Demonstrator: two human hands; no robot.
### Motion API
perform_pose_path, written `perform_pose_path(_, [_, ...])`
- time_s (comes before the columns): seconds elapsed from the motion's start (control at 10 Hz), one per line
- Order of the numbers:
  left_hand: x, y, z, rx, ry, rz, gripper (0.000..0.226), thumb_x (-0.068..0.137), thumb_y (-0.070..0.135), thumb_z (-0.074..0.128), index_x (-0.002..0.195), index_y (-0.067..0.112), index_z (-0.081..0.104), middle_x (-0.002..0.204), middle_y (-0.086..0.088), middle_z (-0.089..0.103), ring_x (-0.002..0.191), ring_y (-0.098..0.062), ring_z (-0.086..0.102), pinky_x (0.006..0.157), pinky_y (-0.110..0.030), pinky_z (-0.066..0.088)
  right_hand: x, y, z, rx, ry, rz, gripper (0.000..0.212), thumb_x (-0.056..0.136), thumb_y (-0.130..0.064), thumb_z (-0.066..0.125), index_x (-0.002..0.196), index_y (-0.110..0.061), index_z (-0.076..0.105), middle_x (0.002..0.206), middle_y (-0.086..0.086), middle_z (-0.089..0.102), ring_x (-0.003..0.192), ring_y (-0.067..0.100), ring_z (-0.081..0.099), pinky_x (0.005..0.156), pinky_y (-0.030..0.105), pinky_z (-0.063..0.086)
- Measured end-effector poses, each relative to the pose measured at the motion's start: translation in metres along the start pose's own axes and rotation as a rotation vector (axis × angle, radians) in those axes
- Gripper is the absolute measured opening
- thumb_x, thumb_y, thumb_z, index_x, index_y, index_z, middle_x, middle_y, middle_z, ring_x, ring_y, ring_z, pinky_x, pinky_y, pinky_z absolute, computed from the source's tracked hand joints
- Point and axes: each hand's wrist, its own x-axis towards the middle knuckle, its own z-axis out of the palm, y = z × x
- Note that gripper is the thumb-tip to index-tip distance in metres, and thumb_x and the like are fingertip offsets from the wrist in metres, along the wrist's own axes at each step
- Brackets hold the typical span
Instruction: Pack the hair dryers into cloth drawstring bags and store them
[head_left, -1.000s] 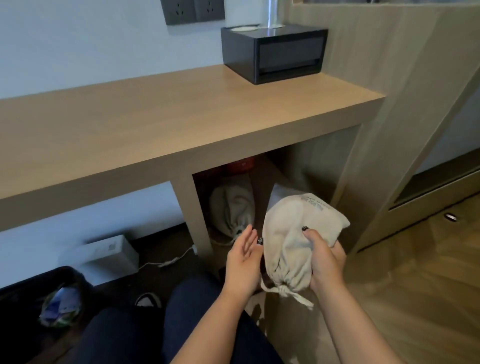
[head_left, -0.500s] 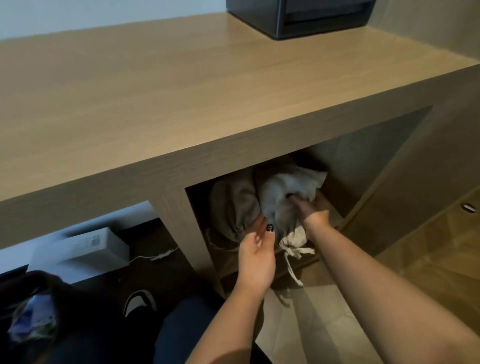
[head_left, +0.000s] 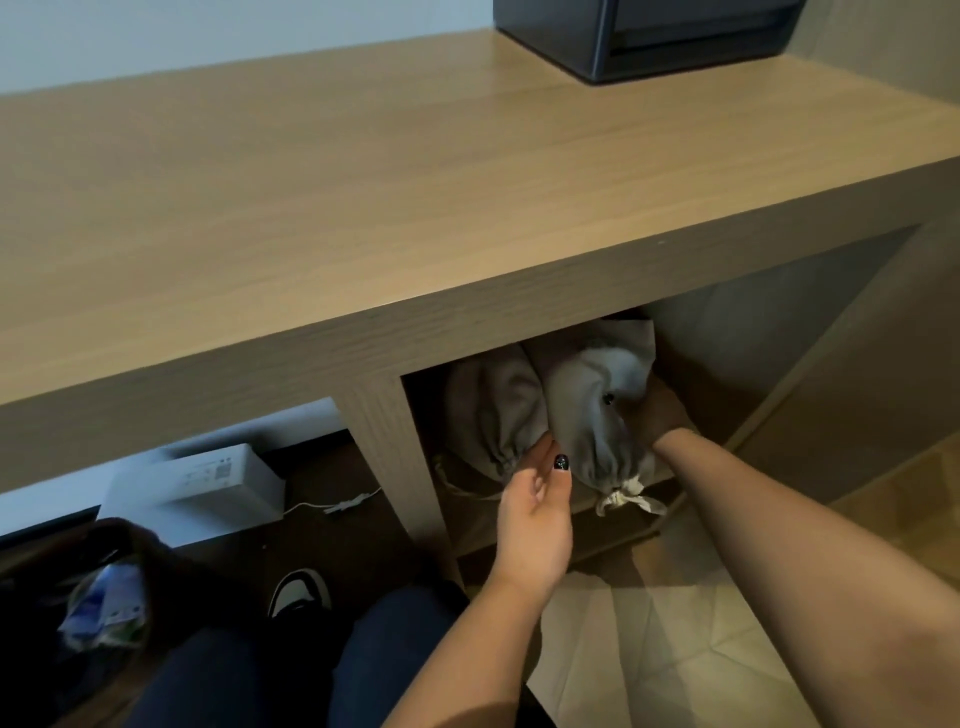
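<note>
Two beige cloth drawstring bags lie side by side in the open cubby (head_left: 737, 415) under the wooden desk (head_left: 415, 208). The right bag (head_left: 592, 410) has its tied neck pointing toward me at the shelf's front edge. My right hand (head_left: 660, 415) is inside the cubby, gripping this bag's right side. The left bag (head_left: 493, 405) lies deeper in shadow, its gathered neck near my left hand (head_left: 535, 509). That hand hovers in front of the shelf with straight fingers close to both bags. No hair dryer is visible.
A black box (head_left: 639, 36) stands on the desk's far right. Under the desk at left are a white box (head_left: 192, 488) with a cable and a dark bin (head_left: 78, 597) with wrappers. My knees and a shoe (head_left: 301, 592) are below.
My right hand carried the bag from in front of my knees into the cubby and laid it beside the other bag. My left hand followed toward the shelf, staying open. My head moved closer.
</note>
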Motion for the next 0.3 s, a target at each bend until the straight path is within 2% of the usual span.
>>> perform_pose_path(0.1, [-0.009, 0.004, -0.001, 0.045, -0.004, 0.059, 0.010, 0.100, 0.024, 0.050, 0.095, 0.026, 0.059, 0.087, 0.005, 0.060, 0.081, -0.007, 0.058, 0.075, -0.018, 0.044, -0.032, -0.017, -0.010, -0.002, 0.045, -0.014, 0.041, 0.096, -0.027, 0.055, 0.129, -0.003, 0.052, 0.132, 0.020, 0.056, 0.122, 0.034, 0.053, 0.099, 0.036, 0.039])
perform_pose_path(0.2, [-0.027, 0.014, -0.005, 0.099, -0.033, 0.076, 0.028, 0.101, 0.022, 0.048, 0.127, 0.023, 0.056, 0.115, 0.006, 0.062, 0.106, -0.005, 0.058, 0.091, -0.017, 0.044, -0.072, -0.026, -0.015, 0.108, 0.100, -0.048, 0.034, 0.095, -0.022, 0.058, 0.120, 0.000, 0.057, 0.116, 0.017, 0.061, 0.114, 0.035, 0.057, 0.090, 0.035, 0.043])
perform_pose_path(0.3, [-0.043, 0.022, -0.013, 0.142, 0.000, 0.154, 0.043, 0.101, 0.021, 0.048, 0.144, 0.023, 0.043, 0.140, 0.006, 0.052, 0.127, -0.007, 0.048, 0.107, -0.021, 0.035, -0.103, -0.034, -0.019, 0.131, 0.100, -0.109, 0.039, 0.091, -0.019, 0.059, 0.123, 0.002, 0.055, 0.115, 0.018, 0.057, 0.116, 0.036, 0.055, 0.086, 0.033, 0.043])
